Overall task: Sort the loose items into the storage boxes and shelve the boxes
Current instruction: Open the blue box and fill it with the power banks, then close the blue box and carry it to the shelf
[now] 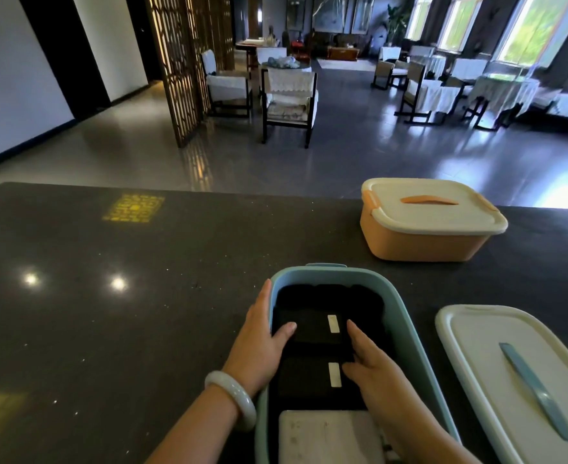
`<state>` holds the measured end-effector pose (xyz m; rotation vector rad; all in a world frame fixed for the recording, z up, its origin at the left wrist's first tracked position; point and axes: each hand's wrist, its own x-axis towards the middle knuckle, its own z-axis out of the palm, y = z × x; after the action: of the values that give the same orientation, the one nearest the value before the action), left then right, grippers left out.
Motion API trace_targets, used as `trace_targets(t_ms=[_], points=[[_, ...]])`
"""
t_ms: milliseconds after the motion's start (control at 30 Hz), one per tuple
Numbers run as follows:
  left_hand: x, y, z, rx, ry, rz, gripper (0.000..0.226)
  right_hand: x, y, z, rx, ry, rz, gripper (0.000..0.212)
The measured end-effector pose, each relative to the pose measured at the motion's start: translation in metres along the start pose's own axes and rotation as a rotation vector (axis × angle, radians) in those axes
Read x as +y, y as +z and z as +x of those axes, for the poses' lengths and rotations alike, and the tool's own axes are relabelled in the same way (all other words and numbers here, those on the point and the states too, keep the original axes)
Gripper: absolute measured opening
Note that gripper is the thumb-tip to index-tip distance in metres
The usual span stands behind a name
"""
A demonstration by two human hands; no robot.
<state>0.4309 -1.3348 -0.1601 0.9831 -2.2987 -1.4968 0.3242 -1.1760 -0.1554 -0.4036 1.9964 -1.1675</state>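
An open light blue storage box (406,316) stands on the dark counter in front of me. Folded black items with white labels (312,333) fill it, and a white folded item (326,437) lies at its near end. My left hand (259,343) holds the box's left rim, fingers outside and thumb lying on a black item inside. My right hand (373,366) is inside the box with straight fingers resting on the black items. The box's white lid with a blue handle (496,373) lies to the right. An orange box (423,242) with its lid closed stands at the far right.
The dark speckled counter (108,296) stretches wide to the left. Beyond its far edge lie a glossy floor, chairs (289,98), covered tables (500,88) and a wooden lattice screen (182,61).
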Motion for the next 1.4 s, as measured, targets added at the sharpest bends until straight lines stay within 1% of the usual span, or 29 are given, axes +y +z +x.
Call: trace_targets(t_ms=[200, 300, 500, 633, 733, 800, 867, 967, 1033, 1067, 1133, 1200, 1300, 1400], points=[[0.004, 0.000, -0.001, -0.012, -0.007, 0.022, 0.081, -0.003, 0.001, -0.006, -0.004, 0.014, 0.009, 0.077], [0.005, -0.001, -0.001, -0.023, -0.006, 0.027, 0.082, -0.003, 0.002, -0.008, -0.004, -0.018, 0.022, 0.077], [0.005, -0.002, 0.000, -0.040, 0.006, 0.055, 0.084, -0.004, 0.001, -0.011, 0.021, -0.061, -0.037, 0.071], [0.006, -0.003, 0.002, -0.059, 0.001, 0.136, 0.086, 0.000, -0.002, -0.009, 0.034, -0.073, -0.041, 0.067], [0.010, -0.003, -0.001, -0.046, 0.019, 0.299, 0.082, 0.000, -0.010, -0.007, 0.002, -0.096, -0.096, 0.064], [0.013, 0.000, -0.005, -0.013, 0.065, 0.514, 0.075, -0.003, -0.019, -0.008, 0.003, -0.140, -0.155, 0.064], [0.018, 0.006, -0.010, -0.017, 0.069, 0.711, 0.068, -0.007, -0.031, -0.010, 0.027, -0.188, -0.173, 0.063], [0.029, 0.020, -0.020, -0.017, 0.044, 0.815, 0.065, -0.006, -0.053, -0.016, 0.095, -0.263, -0.128, 0.057], [0.043, 0.034, -0.028, 0.048, 0.115, 0.868, 0.062, -0.003, -0.074, -0.022, 0.160, -0.315, -0.164, 0.050], [0.053, 0.046, -0.031, 0.070, 0.156, 0.876, 0.061, 0.001, -0.088, -0.025, 0.190, -0.324, -0.195, 0.051], [0.074, 0.073, -0.037, 0.077, 0.210, 0.855, 0.061, 0.010, -0.115, -0.028, 0.262, -0.291, -0.267, 0.054], [0.099, 0.113, -0.043, 0.069, 0.248, 0.835, 0.063, 0.024, -0.151, -0.033, 0.331, -0.254, -0.359, 0.055], [0.130, 0.181, -0.051, 0.013, 0.266, 0.816, 0.066, 0.054, -0.207, -0.039, 0.382, -0.214, -0.427, 0.055], [0.145, 0.250, -0.050, -0.091, 0.233, 0.806, 0.067, 0.094, -0.263, -0.038, 0.396, -0.158, -0.475, 0.058]])
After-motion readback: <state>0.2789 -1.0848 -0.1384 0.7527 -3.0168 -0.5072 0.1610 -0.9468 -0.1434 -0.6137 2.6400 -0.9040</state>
